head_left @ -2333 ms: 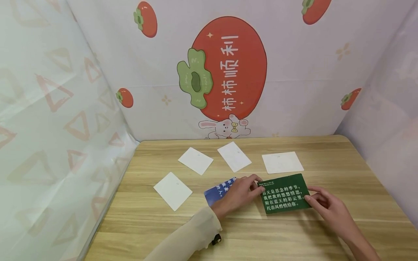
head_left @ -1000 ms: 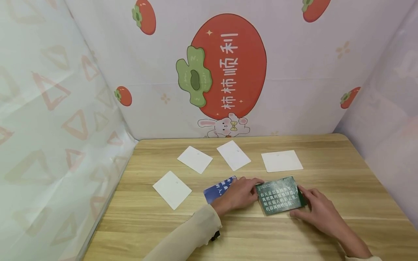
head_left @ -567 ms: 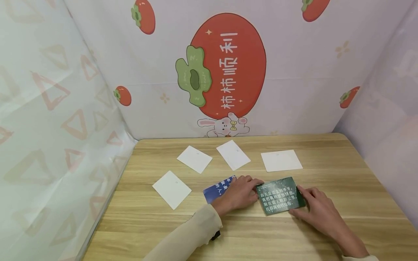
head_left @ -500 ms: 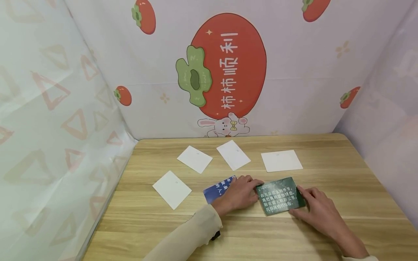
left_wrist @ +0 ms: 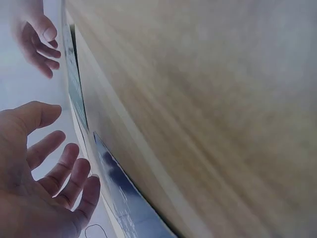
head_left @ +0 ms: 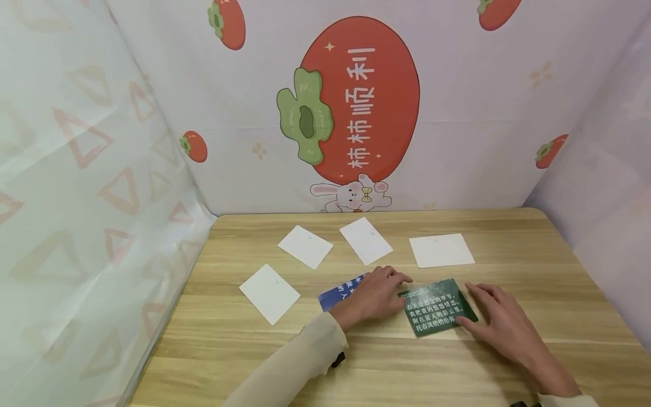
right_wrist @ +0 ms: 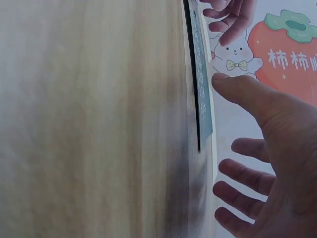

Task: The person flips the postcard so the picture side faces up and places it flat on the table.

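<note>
Both hands, left hand [head_left: 373, 297] and right hand [head_left: 503, 325], are relaxed and hold nothing. From the head view, a green card [head_left: 432, 308] printed with white lettering lies on the bench [head_left: 386, 367] between them. Left fingertips are just beside its left edge; the right thumb overlaps its lower right corner, though whether it touches cannot be told. A blue card [head_left: 338, 293] lies partly hidden behind the left hand. 4 white cards [head_left: 306, 246] rest farther out: 3 toward the far edge, 1 left of the blue card. Behind stands a backdrop [head_left: 244, 102] with a big red persimmon [head_left: 391, 96] and a rabbit [head_left: 351, 196].

From the left wrist, the left hand shows palm and loosely bent fingers, the thumb spread away. The blue card is below its fingers, the green card farther off, near the right hand.

From the right wrist, 4 right fingers are spread, and the thumb points toward the green card, seen nearly edge-on. Left fingers appear at the top, before the rabbit.
</note>
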### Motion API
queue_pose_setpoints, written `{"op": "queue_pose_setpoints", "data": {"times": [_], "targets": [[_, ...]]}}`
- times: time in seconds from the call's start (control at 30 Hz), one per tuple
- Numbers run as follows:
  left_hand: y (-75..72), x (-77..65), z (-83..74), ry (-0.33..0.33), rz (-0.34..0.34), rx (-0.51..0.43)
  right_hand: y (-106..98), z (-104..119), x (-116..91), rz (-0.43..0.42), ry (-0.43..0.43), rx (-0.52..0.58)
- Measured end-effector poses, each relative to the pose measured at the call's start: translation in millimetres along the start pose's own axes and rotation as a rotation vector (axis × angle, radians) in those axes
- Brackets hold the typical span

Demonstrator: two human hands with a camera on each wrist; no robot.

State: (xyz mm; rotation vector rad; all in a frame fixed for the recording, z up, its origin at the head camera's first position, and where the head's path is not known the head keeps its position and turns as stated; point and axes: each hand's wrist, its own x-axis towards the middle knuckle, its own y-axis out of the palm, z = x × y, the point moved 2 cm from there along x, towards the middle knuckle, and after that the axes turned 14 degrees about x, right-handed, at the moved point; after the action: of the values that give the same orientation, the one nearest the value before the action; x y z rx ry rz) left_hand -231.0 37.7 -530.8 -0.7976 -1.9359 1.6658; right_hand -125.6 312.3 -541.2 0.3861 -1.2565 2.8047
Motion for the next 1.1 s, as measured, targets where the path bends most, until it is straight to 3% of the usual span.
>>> {"op": "queue_pose_setpoints", "data": {"times": [0.3,0.5,0.67,0.87,1.1], "targets": [[-2.9,20.9,9.3,0.025,-0.024,0.054,-6.5,-7.8,24.2,0.012,-0.025,0.01],[-10.2,30.5,17.1,-0.019,0.01,0.111,-8.1,-11.5,37.2,0.032,-0.044,0.036],[-14.6,40.6,22.1,-0.036,-0.004,0.142,-12.5,-17.8,49.3,0.034,-0.044,0.048],[-11.6,53.7,22.0,-0.029,-0.015,0.15,-14.8,-26.7,60.7,0.039,-0.074,0.043],[-7.5,65.4,21.7,-0.032,-0.014,0.203,-14.5,-36.3,73.7,0.064,-0.052,0.041]]}}
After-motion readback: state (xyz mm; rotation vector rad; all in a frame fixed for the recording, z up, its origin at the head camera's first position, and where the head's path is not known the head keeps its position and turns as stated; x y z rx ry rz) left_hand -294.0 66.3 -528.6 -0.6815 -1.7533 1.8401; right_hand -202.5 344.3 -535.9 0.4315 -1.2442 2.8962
